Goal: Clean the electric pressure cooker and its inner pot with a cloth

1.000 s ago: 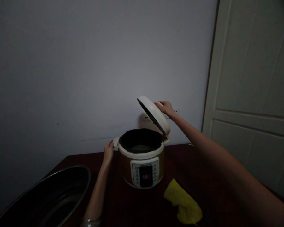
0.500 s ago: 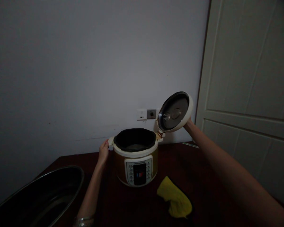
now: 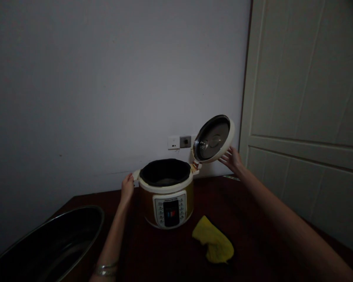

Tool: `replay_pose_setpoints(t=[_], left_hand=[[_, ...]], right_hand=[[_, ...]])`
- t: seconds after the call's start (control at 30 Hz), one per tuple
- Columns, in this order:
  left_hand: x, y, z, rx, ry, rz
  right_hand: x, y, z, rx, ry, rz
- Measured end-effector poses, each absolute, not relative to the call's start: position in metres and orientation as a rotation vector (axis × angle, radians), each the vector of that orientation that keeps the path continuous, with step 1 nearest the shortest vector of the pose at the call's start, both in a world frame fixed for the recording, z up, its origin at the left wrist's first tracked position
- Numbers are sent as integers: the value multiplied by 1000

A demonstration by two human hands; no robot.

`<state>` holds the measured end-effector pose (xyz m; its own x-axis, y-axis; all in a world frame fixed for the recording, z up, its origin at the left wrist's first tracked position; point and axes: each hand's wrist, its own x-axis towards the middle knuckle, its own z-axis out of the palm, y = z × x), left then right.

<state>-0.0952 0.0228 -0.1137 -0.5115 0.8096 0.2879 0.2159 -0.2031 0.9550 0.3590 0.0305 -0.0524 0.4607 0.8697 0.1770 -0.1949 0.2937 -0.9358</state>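
Observation:
An electric pressure cooker (image 3: 148, 199) with a gold body and white rim stands on the dark table, its black inner pot (image 3: 164, 174) uncovered. My left hand (image 3: 127, 188) is closed around the white handle (image 3: 136, 175) on the cooker's left side. The round lid (image 3: 213, 139) leans back on its hinge at the right, metal inside facing me. My right hand (image 3: 231, 159) is at the lid's lower right edge with its fingers stretched out behind it. Those fingertips are partly hidden, so firm contact with the lid is hard to judge.
A yellow cloth (image 3: 214, 241) lies on the dark red table (image 3: 159, 254) in front of the cooker. A large dark basin (image 3: 98, 215) occupies the lower left. Behind are a wall with sockets (image 3: 173, 142) and, at right, a pale door (image 3: 297, 98).
My right hand has shifted at the lid's edge, and its spread fingers now show. The lid keeps nearly the same tilt. My left hand stays on the handle while the view shifts slightly.

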Motion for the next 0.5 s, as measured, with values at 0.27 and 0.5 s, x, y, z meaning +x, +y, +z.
replay_pose_setpoints(t=[0.27, 0.5], left_hand=[[-68, -66, -55, 1570, 1697, 2035], [-82, -143, -14, 2039, 1679, 1955]], right_hand=[[328, -81, -157, -1355, -1256, 1281], [225, -149, -146, -1015, -1663, 1713]])
